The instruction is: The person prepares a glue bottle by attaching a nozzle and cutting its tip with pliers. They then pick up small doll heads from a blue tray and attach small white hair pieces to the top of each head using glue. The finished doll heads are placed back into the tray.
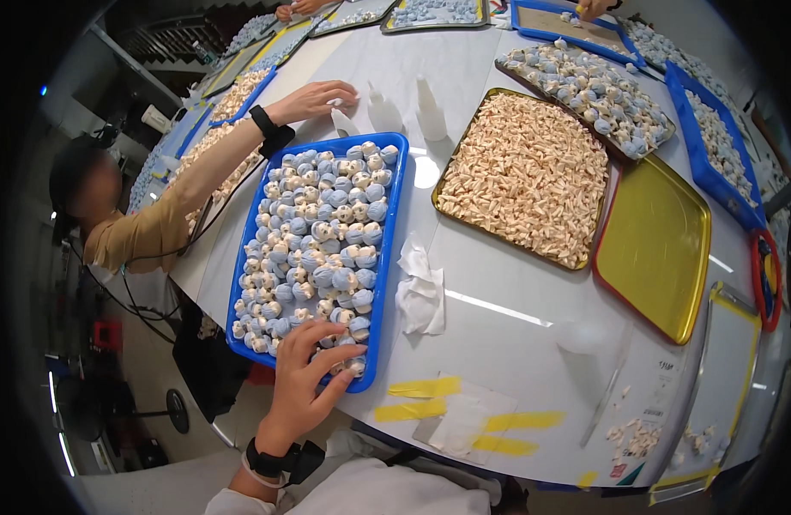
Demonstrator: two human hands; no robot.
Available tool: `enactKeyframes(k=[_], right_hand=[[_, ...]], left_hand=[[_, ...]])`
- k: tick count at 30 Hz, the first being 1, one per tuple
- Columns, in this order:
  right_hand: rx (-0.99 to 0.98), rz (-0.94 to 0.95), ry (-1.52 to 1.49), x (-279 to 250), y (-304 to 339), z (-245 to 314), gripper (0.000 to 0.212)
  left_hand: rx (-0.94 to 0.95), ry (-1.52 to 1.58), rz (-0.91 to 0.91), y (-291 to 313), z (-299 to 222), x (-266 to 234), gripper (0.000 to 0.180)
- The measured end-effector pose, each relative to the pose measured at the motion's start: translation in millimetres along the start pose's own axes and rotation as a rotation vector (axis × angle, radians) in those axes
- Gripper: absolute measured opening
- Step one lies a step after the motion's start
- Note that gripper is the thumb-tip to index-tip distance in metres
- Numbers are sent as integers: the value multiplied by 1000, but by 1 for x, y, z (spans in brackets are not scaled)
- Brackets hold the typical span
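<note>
My left hand (305, 378) is over the near right corner of a blue tray (396, 197). Its thumb and index finger close around a small blue-and-cream molded figure (356, 365), while the other fingers rest over neighboring figures. Rows of similar round figures (323, 232), each with a pale face-like part and a light blue part, fill most of the tray. My right hand does not show.
A co-worker's hand (318, 99) reaches beside white squeeze bottles (430, 112). Right of center lie a tray of small cream pieces (524, 176), an empty yellow tray (657, 245) and a heaped tray of blue-and-white pieces (593, 90). Crumpled tissue (421, 287) lies beside the blue tray.
</note>
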State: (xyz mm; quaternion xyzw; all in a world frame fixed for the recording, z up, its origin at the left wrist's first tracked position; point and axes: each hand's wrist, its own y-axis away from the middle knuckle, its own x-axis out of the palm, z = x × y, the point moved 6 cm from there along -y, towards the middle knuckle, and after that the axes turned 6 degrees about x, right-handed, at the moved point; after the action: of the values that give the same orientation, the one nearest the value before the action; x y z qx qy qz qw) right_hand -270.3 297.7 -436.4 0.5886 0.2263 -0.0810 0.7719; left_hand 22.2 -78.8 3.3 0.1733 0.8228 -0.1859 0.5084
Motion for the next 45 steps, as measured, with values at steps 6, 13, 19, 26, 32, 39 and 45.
enactKeyframes(k=[6,13,19,26,32,39,45], right_hand=[[-23,-79,-104,7,4,-25,37],[-60,-102,-132,-3,11,-32,37],[-53,-3,-126,-9,-13,15,38],[17,75,-102,-31,0,32,38],[-6,113,-175,-21,5,23,38],[-11,230,-460,-34,41,-1,38],[-340,-77,17,-46,30,-35,30]], left_hand=[[135,165,-98,-7,6,-1,32],[79,-87,-228,-23,21,0,39],[-15,-99,-91,-30,20,-2,49],[-76,-91,-44,-22,29,2,51],[-33,-77,-102,-29,20,-1,50],[62,-100,-150,-28,16,-10,49],[113,-70,-121,-39,19,6,49]])
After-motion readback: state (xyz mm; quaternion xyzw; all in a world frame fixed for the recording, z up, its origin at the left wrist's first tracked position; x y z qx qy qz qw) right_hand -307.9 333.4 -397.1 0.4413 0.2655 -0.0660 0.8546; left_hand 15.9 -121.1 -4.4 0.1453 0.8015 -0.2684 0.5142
